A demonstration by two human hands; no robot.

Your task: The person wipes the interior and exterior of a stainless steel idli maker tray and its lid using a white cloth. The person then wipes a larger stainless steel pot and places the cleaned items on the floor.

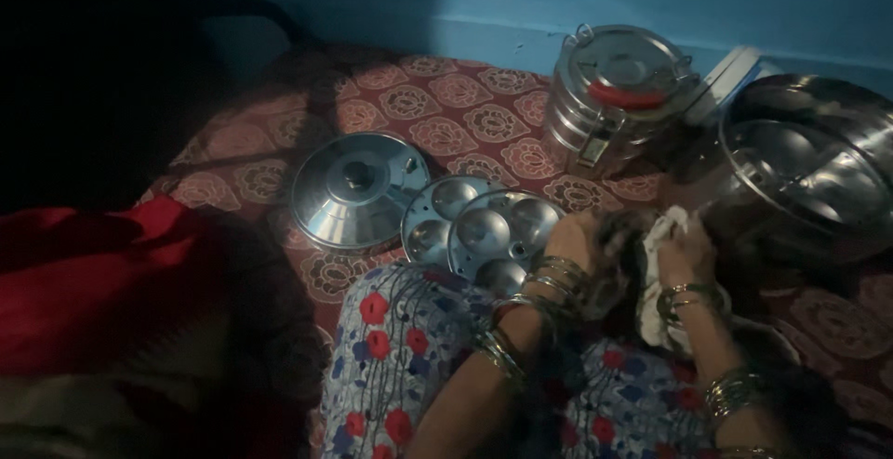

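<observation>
My left hand [579, 240] is closed on a dark, round metal piece [616, 268] held over my lap; its exact shape is lost in shadow. Against that piece my right hand [686, 247] presses a bunched white cloth [656, 264]. Both wrists carry several metal bangles. Just left of my hands lie two steel plates with round moulds [484, 228], overlapping each other. A large steel pot [819, 175] lies tilted on its side to the right, with moulded plates inside.
A domed steel lid with a knob [358, 189] lies on the patterned red mat [446, 106]. A stacked steel tiffin carrier [609, 96] stands at the back by the blue wall. Red fabric [84, 282] lies at the left. My lap is covered by floral cloth [400, 347].
</observation>
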